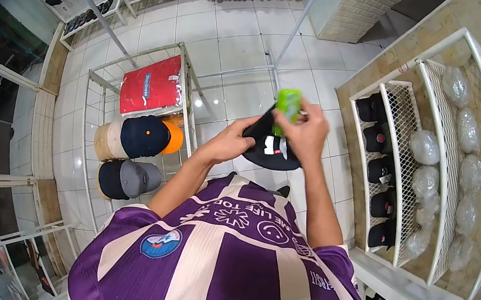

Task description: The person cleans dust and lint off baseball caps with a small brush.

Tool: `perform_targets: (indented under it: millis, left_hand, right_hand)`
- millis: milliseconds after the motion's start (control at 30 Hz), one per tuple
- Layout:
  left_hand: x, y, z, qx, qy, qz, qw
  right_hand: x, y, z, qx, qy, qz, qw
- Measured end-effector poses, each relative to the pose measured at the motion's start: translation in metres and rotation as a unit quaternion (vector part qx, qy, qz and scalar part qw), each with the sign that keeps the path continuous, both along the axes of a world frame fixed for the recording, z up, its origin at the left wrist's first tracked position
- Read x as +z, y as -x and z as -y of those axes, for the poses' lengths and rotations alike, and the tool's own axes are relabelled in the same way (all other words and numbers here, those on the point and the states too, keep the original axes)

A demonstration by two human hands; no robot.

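In front of my chest is a black cap (pixel 265 156), its inside and white labels facing up. My left hand (pixel 231 142) is closed on the cap's left edge, thumb on top. Between the fingers of my right hand (pixel 306 130) is a bright green, glossy item (pixel 288 102), pinched against the cap's far rim. Its exact kind is blurred, and my fingers cover part of it.
To the left, a metal rack holds folded red shirts (pixel 152 86) and stacked caps (pixel 142 135). On the right, white mesh shelves (pixel 401 107) carry black caps (pixel 376 138) and plastic-wrapped rounded items (pixel 424 147). A metal pole (pixel 302 23) stands ahead on the tiled floor.
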State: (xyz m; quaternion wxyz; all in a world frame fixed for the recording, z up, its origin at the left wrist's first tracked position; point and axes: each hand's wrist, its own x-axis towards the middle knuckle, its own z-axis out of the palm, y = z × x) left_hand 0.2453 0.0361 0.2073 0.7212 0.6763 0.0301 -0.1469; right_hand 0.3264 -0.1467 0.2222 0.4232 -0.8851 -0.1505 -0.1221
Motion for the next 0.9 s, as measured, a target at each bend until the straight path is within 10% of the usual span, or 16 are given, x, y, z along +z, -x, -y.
perform_targets:
  millis: [100, 233, 367, 567, 700, 900]
  left_hand:
    - [0.006, 0.0, -0.002, 0.004, -0.012, 0.002, 1.0]
    - [0.004, 0.002, -0.002, -0.009, -0.014, 0.002, 1.0]
    - [0.005, -0.003, -0.003, 0.004, -0.038, -0.003, 0.999]
    - [0.007, -0.002, -0.003, 0.001, 0.03, 0.004, 1.0]
    - [0.017, -0.005, -0.003, 0.034, -0.019, 0.021, 0.999]
    - [0.012, -0.003, -0.004, 0.057, 0.041, -0.003, 0.998]
  right_hand:
    - [-0.002, 0.011, -0.006, 0.081, -0.104, -0.05, 0.99]
    - [0.0, -0.007, 0.009, -0.052, 0.048, 0.031, 0.997]
    - [-0.009, 0.016, -0.008, 0.12, -0.163, -0.059, 0.977]
    - [0.016, -0.001, 0.01, -0.029, 0.041, 0.065, 0.997]
    - [0.004, 0.018, -0.01, 0.149, -0.207, -0.113, 0.96]
    - [0.02, -0.002, 0.008, -0.005, -0.09, 0.011, 0.996]
